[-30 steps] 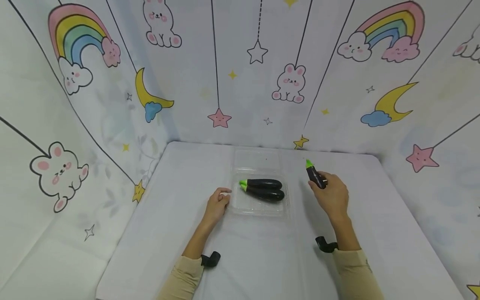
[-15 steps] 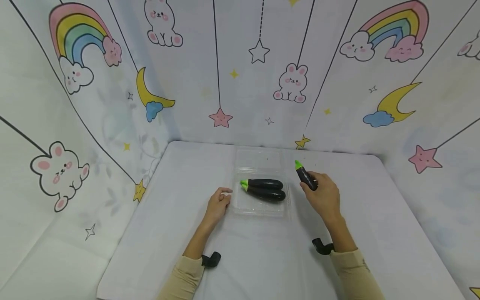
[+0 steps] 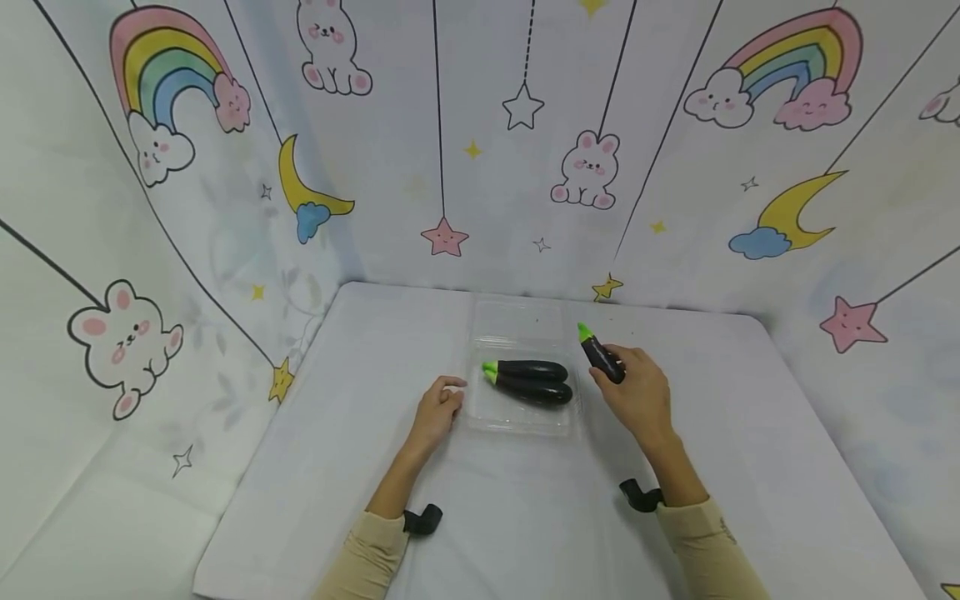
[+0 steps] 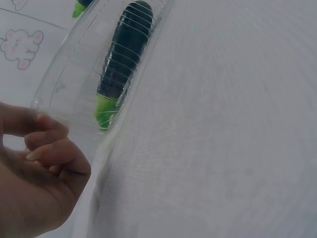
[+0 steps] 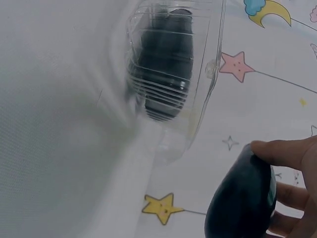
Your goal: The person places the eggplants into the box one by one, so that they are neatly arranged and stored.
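Note:
My right hand point(image 3: 641, 396) grips a small dark eggplant point(image 3: 602, 358) with a bright green stem end, raised beside the right side of a clear plastic box point(image 3: 513, 419). In the right wrist view the thumb presses on the rounded end of that eggplant point(image 5: 242, 198), with the other fingers behind it. Two more eggplants point(image 3: 534, 392) lie side by side in the box, green ends to the left. At the box's left edge, my left hand point(image 3: 435, 414) pinches the rim, its lower fingers curled in the left wrist view. The box's ribbed wall point(image 4: 126, 62) partly veils an eggplant there.
The box's clear lid point(image 3: 517, 321) lies folded back toward the rear. Everything rests on a white-covered table point(image 3: 360, 358). Behind and at the sides stand cloth walls point(image 3: 390, 167) printed with rabbits, stars and rainbows. A black camera mount point(image 3: 423, 519) sits on each wrist.
My right hand has moved left with the eggplant, closer to the box. My left hand and the two eggplants in the box have stayed in place.

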